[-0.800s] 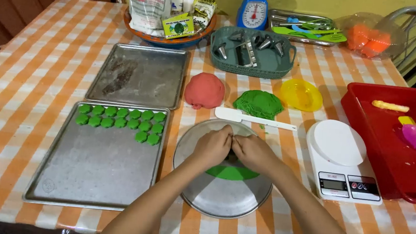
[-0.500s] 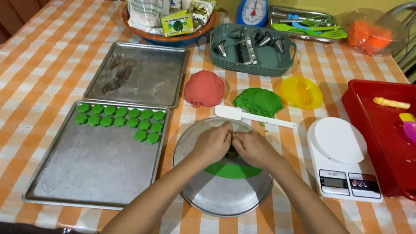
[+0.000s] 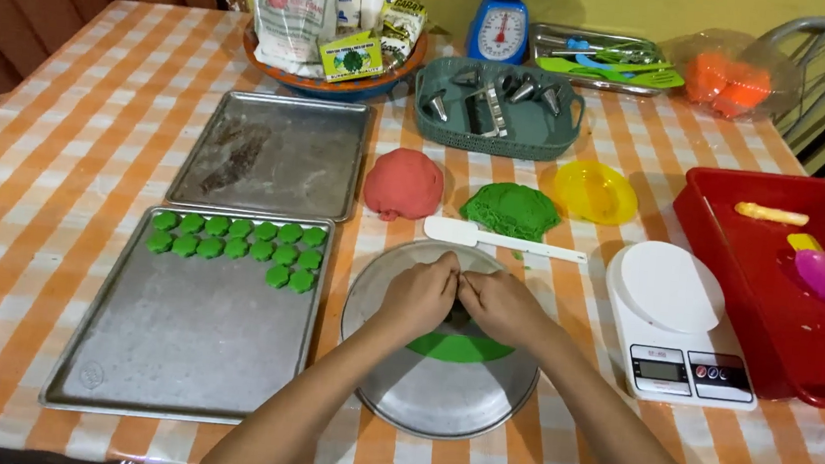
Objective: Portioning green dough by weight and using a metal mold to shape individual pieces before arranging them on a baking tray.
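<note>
My left hand (image 3: pixel 419 297) and my right hand (image 3: pixel 502 307) meet fingertip to fingertip over a round metal plate (image 3: pixel 437 403). Together they pinch a small dark thing between them, mostly hidden by the fingers. Under the hands lies a flat sheet of green dough (image 3: pixel 459 347) on the plate. To the left, a metal baking tray (image 3: pixel 186 342) carries several small green dough pieces (image 3: pixel 237 244) in rows along its far end. A white scraper (image 3: pixel 499 239) lies just beyond the plate.
A red dough ball (image 3: pixel 404 184), a green dough lump (image 3: pixel 511 211) and a yellow dish (image 3: pixel 594 191) sit behind the plate. A second tray (image 3: pixel 275 155) is far left. A white digital scale (image 3: pixel 677 320) and red tub (image 3: pixel 788 285) are at right. A teal basket of metal cutters (image 3: pixel 498 107) stands at the back.
None beyond a slight shift of the camera; both hands stay pressed together over the green dough on the plate.
</note>
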